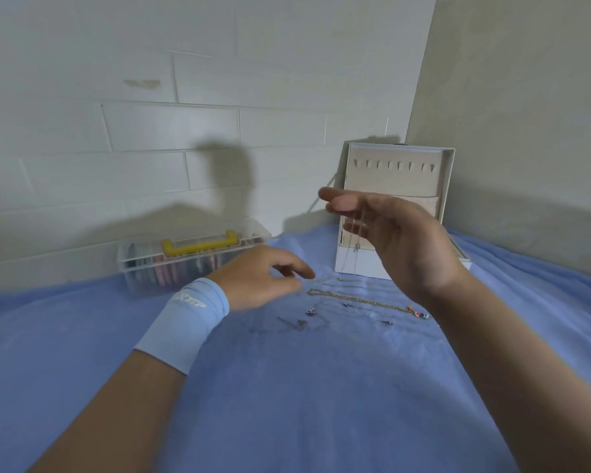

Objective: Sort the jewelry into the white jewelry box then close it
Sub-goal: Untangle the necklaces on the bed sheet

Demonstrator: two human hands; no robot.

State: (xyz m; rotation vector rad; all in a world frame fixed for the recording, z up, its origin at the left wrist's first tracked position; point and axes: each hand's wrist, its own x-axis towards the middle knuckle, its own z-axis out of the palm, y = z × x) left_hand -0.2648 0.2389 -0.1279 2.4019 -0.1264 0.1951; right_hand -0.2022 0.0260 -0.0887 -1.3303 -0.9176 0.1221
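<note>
While the right hand [394, 233] pinches a thin chain [356, 246] before the open white jewelry box [369, 268], its hooks [394, 164] look bare. A gold necklace [355, 298] and earrings [309, 311] lie unsorted beside the slack, empty left hand [263, 274].

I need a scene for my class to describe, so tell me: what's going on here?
A person is sorting jewelry on a blue cloth. The right hand holds up a thin chain in front of the open white jewelry box. The left hand reaches down beside a gold chain that lies on the cloth with a few small pieces.
</note>
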